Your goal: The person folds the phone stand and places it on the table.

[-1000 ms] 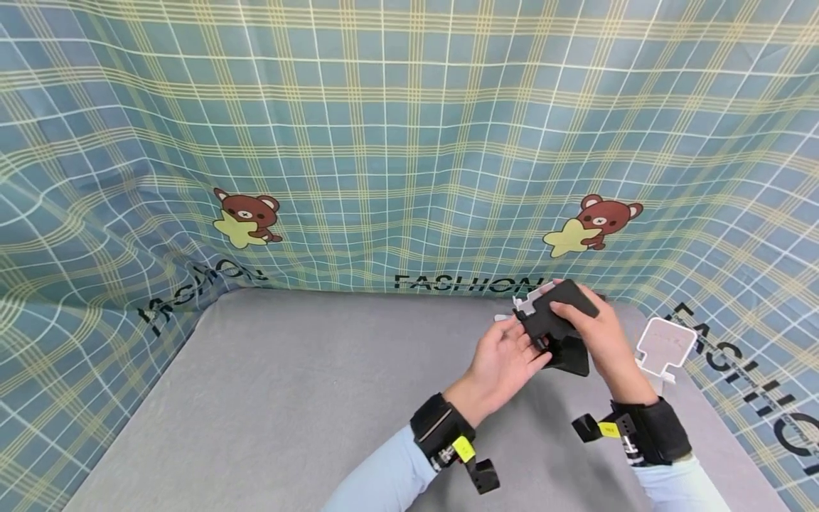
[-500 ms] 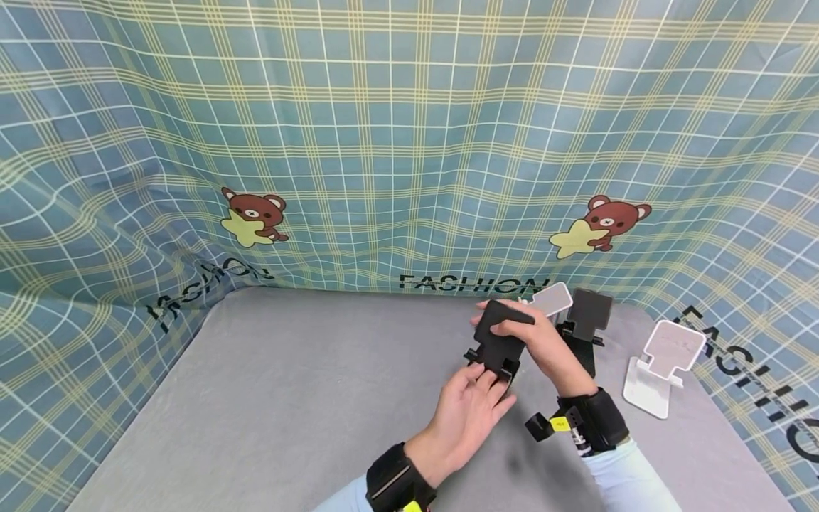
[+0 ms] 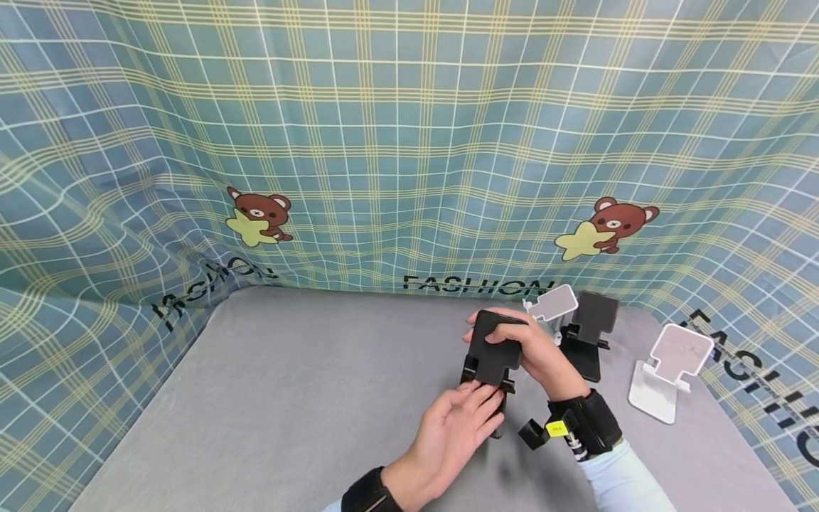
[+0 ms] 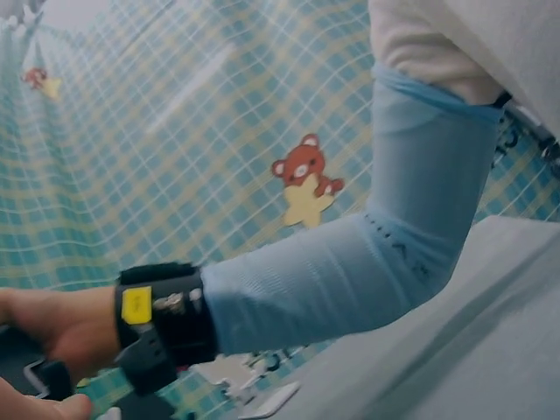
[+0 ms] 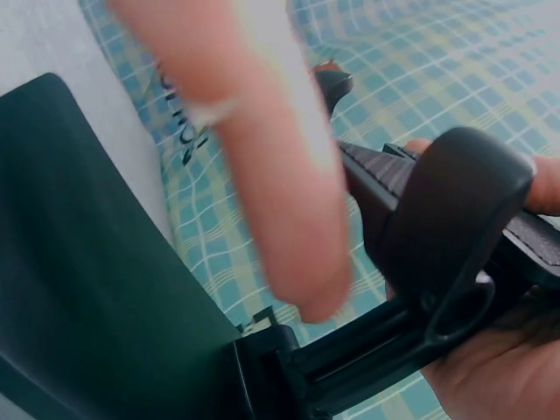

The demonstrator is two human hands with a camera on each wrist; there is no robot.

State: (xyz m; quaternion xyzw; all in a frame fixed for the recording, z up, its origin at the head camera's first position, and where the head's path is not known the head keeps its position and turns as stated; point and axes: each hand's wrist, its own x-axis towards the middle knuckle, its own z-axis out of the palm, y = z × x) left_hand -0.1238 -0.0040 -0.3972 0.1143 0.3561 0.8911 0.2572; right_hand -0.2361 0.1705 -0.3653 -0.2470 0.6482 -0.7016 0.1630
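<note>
In the head view, a black foldable phone stand (image 3: 494, 348) is held up right of the middle. My right hand (image 3: 534, 348) grips its back plate from the right, thumb across the plate's face. My left hand (image 3: 451, 437) has its fingers extended, fingertips at the stand's lower lip and hinge. The stand's base hangs below, partly hidden behind the left fingers. Close up in the right wrist view, the dark base (image 5: 96, 262) swings out from the stand's arm (image 5: 359, 367), and a blurred straight finger (image 5: 289, 201) reaches down beside the hinge.
Behind my right hand stand a white phone stand (image 3: 555, 304) and another black phone stand (image 3: 595, 316). A second white phone stand (image 3: 681, 353) is farther right. They rest on a grey cloth-covered table (image 3: 275, 398), with a plaid curtain (image 3: 384, 142) around its back and sides.
The black phone stand has moved left and nearer in my right hand, away from the other stands, and turned more upright. My left hand has moved left and down with it.
</note>
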